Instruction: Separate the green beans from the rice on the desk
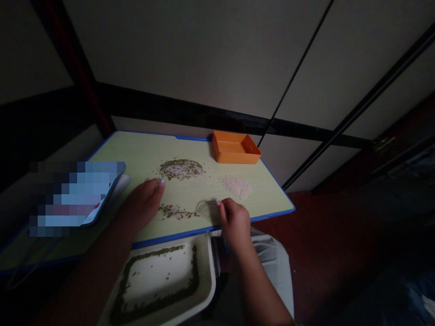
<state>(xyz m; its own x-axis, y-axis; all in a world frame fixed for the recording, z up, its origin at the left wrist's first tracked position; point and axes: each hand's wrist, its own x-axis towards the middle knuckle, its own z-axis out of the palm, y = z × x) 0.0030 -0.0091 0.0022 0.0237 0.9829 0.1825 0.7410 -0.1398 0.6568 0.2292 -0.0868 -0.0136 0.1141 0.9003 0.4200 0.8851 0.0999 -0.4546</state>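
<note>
My right hand [234, 222] pinches a thin, curved, see-through piece [206, 204] at the table's front edge; its exact kind is unclear. Beside that piece lies a small strip of mixed green beans and whitish grains [176, 212]. Over the left part of the table is my left hand [147, 201], its fingers drawn together; whatever may be in them is hidden. Just beyond its fingertips spreads a larger mixed pile of green beans and whitish grains [181, 169]. To the right sits a separate pile of rice-like whitish grains [236, 186].
An orange box [236, 157] stands at the table's back right. Below the front edge is a white tray [209, 290] with green beans along its sides. A blurred-out tablet-like device [88, 194] stands at left on the blue-edged table [268, 199]. A wall rises behind.
</note>
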